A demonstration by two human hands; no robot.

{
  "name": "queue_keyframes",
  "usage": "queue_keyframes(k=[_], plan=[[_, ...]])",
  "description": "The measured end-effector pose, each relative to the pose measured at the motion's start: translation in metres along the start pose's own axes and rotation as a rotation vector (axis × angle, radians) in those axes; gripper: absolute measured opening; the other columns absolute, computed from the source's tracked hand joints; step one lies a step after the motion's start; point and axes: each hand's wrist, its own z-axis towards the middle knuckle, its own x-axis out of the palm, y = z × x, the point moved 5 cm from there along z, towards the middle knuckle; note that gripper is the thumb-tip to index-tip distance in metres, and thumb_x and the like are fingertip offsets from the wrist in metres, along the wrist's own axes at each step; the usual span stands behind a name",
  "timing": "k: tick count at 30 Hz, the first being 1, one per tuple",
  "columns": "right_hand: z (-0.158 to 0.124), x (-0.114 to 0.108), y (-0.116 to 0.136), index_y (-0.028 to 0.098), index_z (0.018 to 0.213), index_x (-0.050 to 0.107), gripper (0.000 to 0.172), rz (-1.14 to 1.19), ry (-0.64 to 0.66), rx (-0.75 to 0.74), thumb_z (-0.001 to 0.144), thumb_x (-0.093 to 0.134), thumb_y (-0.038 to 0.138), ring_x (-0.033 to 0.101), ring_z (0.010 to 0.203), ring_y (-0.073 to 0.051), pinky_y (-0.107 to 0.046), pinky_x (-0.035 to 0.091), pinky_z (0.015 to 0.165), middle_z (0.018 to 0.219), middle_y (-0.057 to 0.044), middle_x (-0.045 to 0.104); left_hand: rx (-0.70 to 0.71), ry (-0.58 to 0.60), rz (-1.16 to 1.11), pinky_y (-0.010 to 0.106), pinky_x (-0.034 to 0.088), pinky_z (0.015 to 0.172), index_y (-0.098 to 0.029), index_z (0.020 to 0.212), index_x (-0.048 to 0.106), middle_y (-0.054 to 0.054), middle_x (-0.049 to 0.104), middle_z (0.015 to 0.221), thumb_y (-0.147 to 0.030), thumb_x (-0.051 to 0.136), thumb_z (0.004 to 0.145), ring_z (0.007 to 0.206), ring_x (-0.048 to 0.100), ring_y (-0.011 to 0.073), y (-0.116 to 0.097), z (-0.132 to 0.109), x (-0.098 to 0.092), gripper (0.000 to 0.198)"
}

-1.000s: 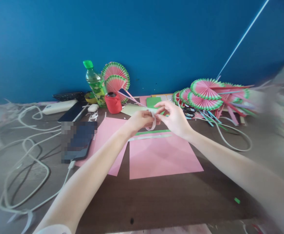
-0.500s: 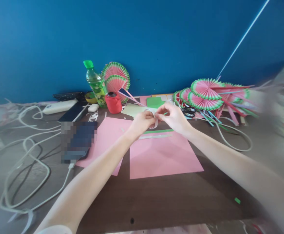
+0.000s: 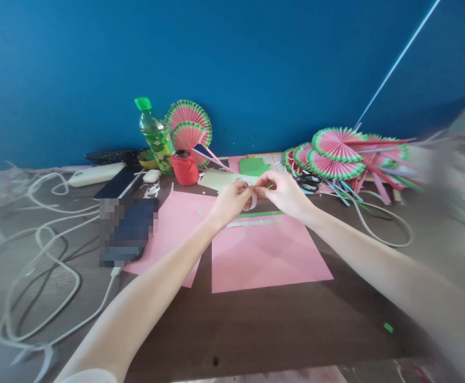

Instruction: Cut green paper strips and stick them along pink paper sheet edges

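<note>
My left hand (image 3: 231, 202) is closed round a white roll of tape (image 3: 253, 200), held above the far edge of a pink paper sheet (image 3: 270, 260). The fingertips of my right hand (image 3: 280, 192) pinch together at the roll's right side, close against the left fingertips. Whatever tape end lies between them is too small to make out. Beneath the hands, a green strip (image 3: 261, 214) and a pale strip (image 3: 255, 223) lie along the sheet's far edge. A second pink sheet (image 3: 168, 229) lies to the left, partly under my left forearm.
At the left are a phone (image 3: 130, 231) and looped white cables (image 3: 75, 276). Behind stand a green-capped bottle (image 3: 155, 133), a red spool (image 3: 185, 169) and pleated paper fans (image 3: 189, 119). More fans (image 3: 338, 151) and black-handled scissors (image 3: 310, 183) lie back right.
Both hands stay nearly in place at the tape roll, their fingertips shifting slightly. The view has moved a little; the sheets and strips lie as before.
</note>
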Motion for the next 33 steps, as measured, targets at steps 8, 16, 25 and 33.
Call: queue_keyframes(k=[8,16,25,33], plan=[[0.0002,-0.0004,-0.0044,0.018,0.073,0.056,0.022,0.042,-0.048,-0.031,0.070,0.064,0.038,0.061,0.069,-0.018,-0.034,0.050,0.065,0.072,-0.003,0.063,0.127,-0.096,0.150,0.028,0.046,0.074,-0.018,0.070,0.054,0.003,0.066,0.069,-0.028,0.049,0.080,0.075,0.063,0.0158,0.0020,0.0017,-0.0053,0.015],[-0.0009,-0.0009,-0.0019,0.018,0.073,0.056,0.022,0.025,-0.057,-0.053,0.071,0.063,0.039,0.061,0.070,-0.018,-0.035,0.049,0.066,0.072,-0.004,0.063,0.160,-0.098,0.139,0.028,0.046,0.075,-0.018,0.071,0.054,0.003,0.065,0.071,-0.027,0.049,0.080,0.076,0.061,0.0153,0.0019,0.0009,-0.0046,0.014],[-0.0050,0.0006,0.0039,0.019,0.074,0.057,0.008,-0.091,-0.090,-0.077,0.073,0.061,0.026,0.059,0.068,-0.015,-0.029,0.045,0.062,0.072,-0.002,0.063,0.171,-0.086,0.140,0.026,0.046,0.072,-0.018,0.071,0.052,0.001,0.062,0.068,-0.027,0.049,0.080,0.072,0.059,0.0136,0.0071,0.0033,-0.0039,0.014],[-0.0054,0.0023,0.0045,0.018,0.071,0.057,0.003,-0.079,-0.078,-0.074,0.074,0.057,0.018,0.058,0.063,-0.014,-0.028,0.045,0.063,0.069,0.000,0.062,0.276,-0.141,0.254,0.026,0.046,0.066,-0.016,0.067,0.053,0.001,0.060,0.064,-0.026,0.044,0.080,0.066,0.057,0.0128,0.0008,-0.0001,-0.0041,0.019]])
